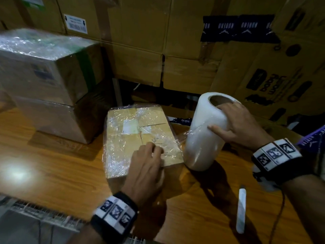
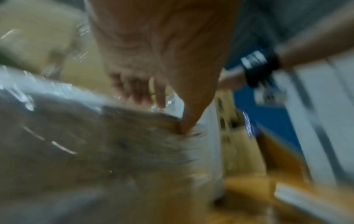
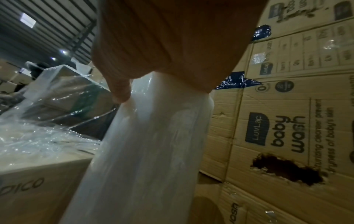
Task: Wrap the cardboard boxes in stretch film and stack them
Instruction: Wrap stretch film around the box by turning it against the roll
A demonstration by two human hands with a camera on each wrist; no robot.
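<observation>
A small cardboard box (image 1: 133, 138) lies flat on the wooden table (image 1: 52, 164), its top covered in crinkled stretch film. My left hand (image 1: 154, 155) holds its near right corner, fingers (image 2: 159, 97) on the filmed top and thumb down the side. My right hand (image 1: 223, 118) grips the white film roll (image 1: 204, 141), which stands tilted on the table just right of the box. Its fingers hook into the core and the thumb (image 3: 120, 91) presses the outside. A short sheet of film (image 1: 181, 138) runs from the roll (image 3: 153, 144) to the box (image 3: 38, 174).
Two film-wrapped boxes (image 1: 49, 76) stand stacked at the back left of the table. A wall of large cartons (image 1: 175, 50) rises right behind. A white pen-shaped tool (image 1: 241, 210) lies near the front right. The table's near edge (image 1: 44, 208) runs at lower left.
</observation>
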